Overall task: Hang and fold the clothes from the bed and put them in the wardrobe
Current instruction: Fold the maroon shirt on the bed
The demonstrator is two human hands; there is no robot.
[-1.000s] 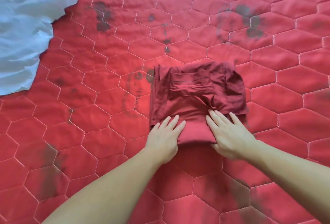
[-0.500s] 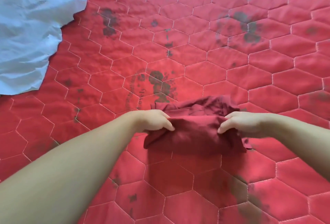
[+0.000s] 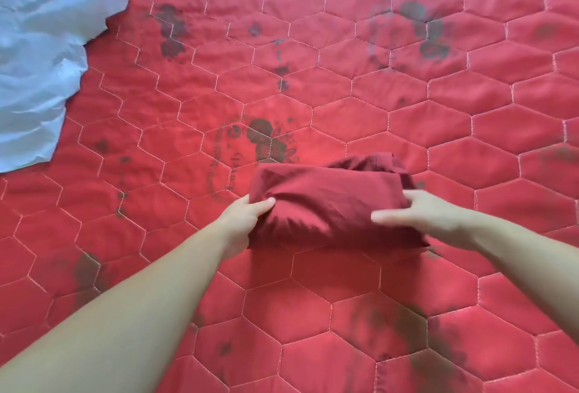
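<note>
Bedroom at home — quilted red bedspread (image 3: 407, 95).

Folded dark red garment (image 3: 329, 204), held at both ends: left hand (image 3: 242, 220) gripping, right hand (image 3: 423, 215) laid with fingers (image 3: 385, 216) extended. Pale blue garment (image 3: 40, 57) spread well apart from it on the quilted red bed (image 3: 344, 314).

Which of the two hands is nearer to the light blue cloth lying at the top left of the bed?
Left. The left hand grips the dark red garment at its left end, on the light blue cloth's side; the right hand is at the garment's far, right end.
</note>
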